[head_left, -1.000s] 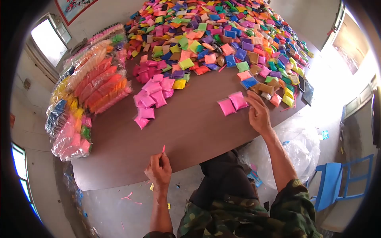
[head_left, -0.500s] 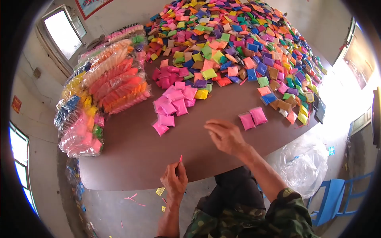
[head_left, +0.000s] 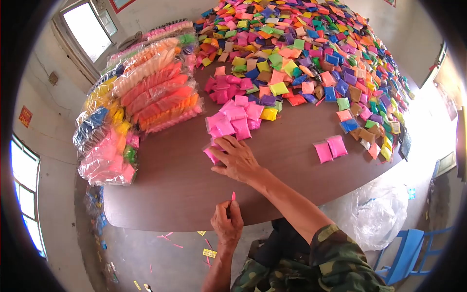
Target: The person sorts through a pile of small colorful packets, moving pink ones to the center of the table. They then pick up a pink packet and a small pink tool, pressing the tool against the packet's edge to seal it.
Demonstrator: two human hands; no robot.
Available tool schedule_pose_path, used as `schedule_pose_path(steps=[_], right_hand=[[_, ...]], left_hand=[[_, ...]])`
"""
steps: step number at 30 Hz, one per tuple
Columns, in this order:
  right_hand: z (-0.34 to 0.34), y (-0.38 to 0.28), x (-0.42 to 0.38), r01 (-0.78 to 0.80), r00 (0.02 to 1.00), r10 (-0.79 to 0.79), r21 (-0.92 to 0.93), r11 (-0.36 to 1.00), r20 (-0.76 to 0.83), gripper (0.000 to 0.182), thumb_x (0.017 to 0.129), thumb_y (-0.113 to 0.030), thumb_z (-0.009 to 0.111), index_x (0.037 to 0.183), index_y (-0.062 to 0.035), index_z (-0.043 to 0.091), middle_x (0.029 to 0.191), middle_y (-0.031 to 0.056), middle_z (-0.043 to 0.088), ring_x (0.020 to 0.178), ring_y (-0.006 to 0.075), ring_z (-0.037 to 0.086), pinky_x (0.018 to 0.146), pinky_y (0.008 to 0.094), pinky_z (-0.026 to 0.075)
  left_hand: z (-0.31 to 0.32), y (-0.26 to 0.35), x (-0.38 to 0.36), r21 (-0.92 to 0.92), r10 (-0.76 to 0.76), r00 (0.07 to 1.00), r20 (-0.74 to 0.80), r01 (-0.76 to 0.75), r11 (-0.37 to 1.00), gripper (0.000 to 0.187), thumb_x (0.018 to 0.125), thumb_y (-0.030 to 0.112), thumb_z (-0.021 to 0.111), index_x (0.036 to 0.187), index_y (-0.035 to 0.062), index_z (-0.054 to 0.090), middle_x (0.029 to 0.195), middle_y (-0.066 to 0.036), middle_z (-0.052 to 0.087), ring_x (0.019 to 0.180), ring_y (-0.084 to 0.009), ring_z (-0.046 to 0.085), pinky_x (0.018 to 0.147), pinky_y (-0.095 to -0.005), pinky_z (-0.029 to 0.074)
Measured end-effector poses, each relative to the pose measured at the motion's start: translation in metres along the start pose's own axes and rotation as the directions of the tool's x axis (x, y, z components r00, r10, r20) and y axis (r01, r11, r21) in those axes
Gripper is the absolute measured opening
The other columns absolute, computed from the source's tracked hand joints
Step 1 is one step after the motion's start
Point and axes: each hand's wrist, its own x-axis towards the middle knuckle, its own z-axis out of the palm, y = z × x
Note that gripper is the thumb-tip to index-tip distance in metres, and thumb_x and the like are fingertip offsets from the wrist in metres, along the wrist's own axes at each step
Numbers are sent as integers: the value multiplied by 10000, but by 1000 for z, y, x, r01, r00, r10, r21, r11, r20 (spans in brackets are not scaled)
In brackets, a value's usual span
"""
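Over pink packets, right hand palm down.

"What's on the table?"
"I see bagged bundles left, the main packet heap behind, two packets right."
"Between?"
"I've a packet pile, before the heap, right of the bundles."

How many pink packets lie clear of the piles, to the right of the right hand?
2: the left packet and the right packet, side by side on the brown table. Neither is hidden.
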Motion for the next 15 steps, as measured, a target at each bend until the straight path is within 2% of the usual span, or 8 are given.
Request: schedule_pose_path(steps=[3, 6, 9, 12, 15], right_hand=[[-2, 6, -5, 42, 998, -39, -74, 996, 45, 481, 906, -352, 843, 1340, -172, 740, 1404, 32, 650, 1355, 267, 592, 1046, 487, 536], [-18, 13, -29, 58, 998, -55, -102, 993, 28, 365, 907, -324, 836, 1238, -180, 782, 1349, 6, 678, 1308, 231, 619, 1007, 464, 534], [-52, 15, -61, -20, 999, 29, -192, 981, 43, 295, 915, -314, 837, 1176, -180, 804, 1290, -14, 709, 1273, 217, 642, 980, 450, 538], [-79, 14, -76, -115, 992, 105, -170, 979, -64, 171, 934, -271, 811, 1067, -165, 794, 1210, -13, 731, 1216, 215, 655, 933, 455, 516], [-100, 19, -82, -181, 973, 155, -152, 972, -173, 113, 978, -207, 782, 1052, -123, 796, 1093, 37, 770, 1008, 260, 721, 836, 435, 544]], left_hand=[[-1, -1, 0, -21, -24, 1000, -7, 24, 999, 109, 1061, 95, 722, 995, 32, 663, 753, -107, 642, 600, -202, 581, 572, -368, 476], [1, -4, -2, -15, -7, 1000, -21, 7, 1000, 119, 1061, 105, 728, 994, 30, 666, 735, -91, 635, 598, -171, 573, 565, -352, 471], [2, -6, -2, -9, 3, 1000, -26, -3, 1000, 124, 1059, 108, 736, 991, 29, 669, 721, -74, 631, 585, -151, 564, 556, -340, 465], [3, -1, -2, -8, -37, 999, -13, 36, 999, 133, 1060, 114, 742, 984, 29, 672, 708, -64, 630, 575, -145, 563, 548, -335, 460], [3, -3, -1, 6, -5, 1000, -16, 5, 1000, 143, 1065, 122, 739, 978, 30, 673, 703, -59, 631, 569, -142, 564, 543, -334, 455]])
